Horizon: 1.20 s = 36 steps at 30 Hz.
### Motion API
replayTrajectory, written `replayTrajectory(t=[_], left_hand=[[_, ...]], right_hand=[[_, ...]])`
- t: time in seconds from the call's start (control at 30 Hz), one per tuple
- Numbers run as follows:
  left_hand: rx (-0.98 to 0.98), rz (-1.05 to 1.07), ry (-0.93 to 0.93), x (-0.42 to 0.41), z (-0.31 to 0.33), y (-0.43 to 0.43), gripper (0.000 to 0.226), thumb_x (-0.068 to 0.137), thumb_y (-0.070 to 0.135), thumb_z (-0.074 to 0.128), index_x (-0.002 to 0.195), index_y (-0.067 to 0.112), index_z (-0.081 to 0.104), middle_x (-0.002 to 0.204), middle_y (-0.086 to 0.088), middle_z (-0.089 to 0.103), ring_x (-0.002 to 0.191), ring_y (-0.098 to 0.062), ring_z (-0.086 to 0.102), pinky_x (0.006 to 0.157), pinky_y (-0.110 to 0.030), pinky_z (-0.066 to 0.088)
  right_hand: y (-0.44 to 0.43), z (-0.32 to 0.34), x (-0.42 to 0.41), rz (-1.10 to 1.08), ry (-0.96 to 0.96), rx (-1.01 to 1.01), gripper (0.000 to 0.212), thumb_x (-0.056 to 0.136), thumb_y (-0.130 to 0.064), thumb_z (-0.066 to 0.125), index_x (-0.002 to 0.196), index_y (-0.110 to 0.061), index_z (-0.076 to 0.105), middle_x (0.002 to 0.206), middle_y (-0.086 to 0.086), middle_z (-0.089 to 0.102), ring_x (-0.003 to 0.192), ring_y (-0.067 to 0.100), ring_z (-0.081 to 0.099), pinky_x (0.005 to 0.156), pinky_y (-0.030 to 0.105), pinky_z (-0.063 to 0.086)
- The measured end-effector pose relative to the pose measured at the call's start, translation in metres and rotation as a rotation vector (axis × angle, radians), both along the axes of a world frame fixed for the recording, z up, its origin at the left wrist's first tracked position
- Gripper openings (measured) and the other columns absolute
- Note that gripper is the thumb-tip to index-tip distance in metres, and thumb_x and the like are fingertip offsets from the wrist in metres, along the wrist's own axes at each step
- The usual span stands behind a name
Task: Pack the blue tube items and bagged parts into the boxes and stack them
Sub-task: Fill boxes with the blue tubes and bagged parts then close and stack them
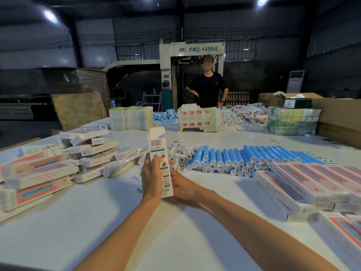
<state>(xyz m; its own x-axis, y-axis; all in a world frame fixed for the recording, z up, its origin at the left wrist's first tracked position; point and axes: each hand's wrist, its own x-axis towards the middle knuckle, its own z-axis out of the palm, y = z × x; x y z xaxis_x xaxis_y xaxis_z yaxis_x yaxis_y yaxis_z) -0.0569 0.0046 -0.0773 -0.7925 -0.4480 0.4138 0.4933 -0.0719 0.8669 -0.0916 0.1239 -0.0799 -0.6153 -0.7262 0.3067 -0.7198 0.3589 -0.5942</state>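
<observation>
Table [175,231] crowded: packed boxes [48,165] heaped left, blue tubes [244,157] stacked right, bagged parts [179,151] just behind the hands. A person [208,89] stood across the table. At centre, upright, the open-topped box [159,163]; left hand [150,177] gripped its side, fingers wrapped over the front. Right hand [181,184] touched its lower edge, fingers hidden, grip unclear.
</observation>
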Motion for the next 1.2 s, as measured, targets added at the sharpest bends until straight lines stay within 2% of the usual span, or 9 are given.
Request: replayTrajectory(t=[0.07, 0.2, 0.3, 0.4, 0.53, 0.73, 0.93, 1.07, 1.2], left_hand=[[-0.029, 0.03, 0.021, 0.0, 0.001, -0.003, 0.036, 0.091, 0.046, 0.053, 0.121, 0.03, 0.064, 0.094, -0.005, 0.082, 0.077, -0.028, 0.079, 0.07, -0.041, 0.063], [-0.06, 0.019, 0.026, 0.001, 0.0, -0.002, 0.041, 0.093, 0.042, 0.05, 0.127, 0.022, 0.063, 0.093, -0.006, 0.082, 0.069, -0.028, 0.078, 0.06, -0.039, 0.063], [-0.05, -0.044, 0.019, 0.001, 0.0, 0.001, 0.051, 0.088, 0.051, 0.053, 0.128, 0.02, 0.064, 0.096, -0.011, 0.081, 0.076, -0.04, 0.076, 0.072, -0.05, 0.064], [0.016, -0.09, -0.007, -0.002, 0.0, -0.001, 0.06, 0.084, 0.055, 0.056, 0.129, 0.017, 0.066, 0.1, -0.016, 0.08, 0.082, -0.044, 0.076, 0.076, -0.053, 0.062], [0.093, -0.219, -0.041, -0.001, 0.002, 0.003, 0.032, 0.092, 0.044, 0.059, 0.111, 0.024, 0.076, 0.099, -0.019, 0.08, 0.069, -0.032, 0.076, 0.066, -0.043, 0.065], [0.107, -0.474, -0.12, 0.002, -0.005, 0.017, 0.043, 0.1, 0.028, 0.069, 0.139, 0.014, 0.059, 0.122, -0.021, 0.077, 0.104, -0.045, 0.077, 0.086, -0.054, 0.066], [-0.044, -0.52, -0.161, 0.008, -0.012, 0.022, 0.05, 0.095, 0.03, 0.081, 0.137, 0.015, 0.06, 0.12, -0.018, 0.078, 0.102, -0.048, 0.077, 0.092, -0.06, 0.062], [-0.066, -0.542, -0.176, 0.011, -0.011, 0.025, 0.051, 0.09, 0.034, 0.084, 0.134, 0.018, 0.063, 0.119, -0.019, 0.077, 0.101, -0.048, 0.077, 0.093, -0.06, 0.062], [-0.051, -0.552, -0.169, 0.011, -0.01, 0.026, 0.043, 0.093, 0.029, 0.084, 0.131, 0.018, 0.067, 0.119, -0.019, 0.077, 0.101, -0.048, 0.077, 0.09, -0.056, 0.064]], right_hand=[[-0.003, -0.008, -0.01, 0.054, 0.062, -0.009, 0.039, 0.096, -0.004, 0.066, 0.134, 0.002, 0.064, 0.15, 0.021, 0.047, 0.133, 0.02, 0.045, 0.108, 0.01, 0.036], [-0.007, -0.024, -0.021, 0.079, 0.167, 0.045, 0.048, 0.097, -0.012, 0.071, 0.144, -0.007, 0.059, 0.161, 0.014, 0.035, 0.148, 0.018, 0.026, 0.117, 0.02, 0.033], [-0.008, -0.028, -0.023, 0.002, 0.201, 0.004, 0.043, 0.094, -0.016, 0.076, 0.135, -0.009, 0.066, 0.147, 0.012, 0.052, 0.136, 0.023, 0.047, 0.108, 0.038, 0.05], [-0.002, -0.026, -0.022, -0.067, 0.259, 0.035, 0.034, 0.093, -0.018, 0.076, 0.125, -0.013, 0.07, 0.132, 0.008, 0.063, 0.118, 0.02, 0.06, 0.095, 0.035, 0.057], [0.022, -0.018, -0.022, -0.318, 0.252, 0.064, 0.013, 0.098, -0.012, 0.061, 0.104, -0.023, 0.06, 0.107, 0.0, 0.07, 0.094, 0.018, 0.068, 0.082, 0.042, 0.062], [0.089, 0.028, -0.033, -0.657, -0.043, -0.485, 0.01, 0.101, -0.004, 0.063, 0.105, -0.012, 0.068, 0.1, 0.003, 0.07, 0.091, 0.026, 0.068, 0.075, 0.027, 0.054], [0.122, 0.093, -0.012, -0.59, -0.078, -0.777, 0.021, 0.097, -0.007, 0.067, 0.117, -0.014, 0.073, 0.108, 0.004, 0.075, 0.091, 0.015, 0.071, 0.076, 0.02, 0.054], [0.118, 0.129, 0.0, -0.476, 0.025, -0.738, 0.029, 0.094, -0.009, 0.072, 0.119, -0.012, 0.059, 0.107, 0.003, 0.072, 0.093, 0.011, 0.072, 0.077, 0.02, 0.059], [0.106, 0.152, -0.003, -0.503, 0.221, -0.388, 0.025, 0.09, -0.006, 0.075, 0.107, -0.017, 0.06, 0.103, -0.003, 0.064, 0.096, 0.009, 0.065, 0.078, 0.019, 0.057]])
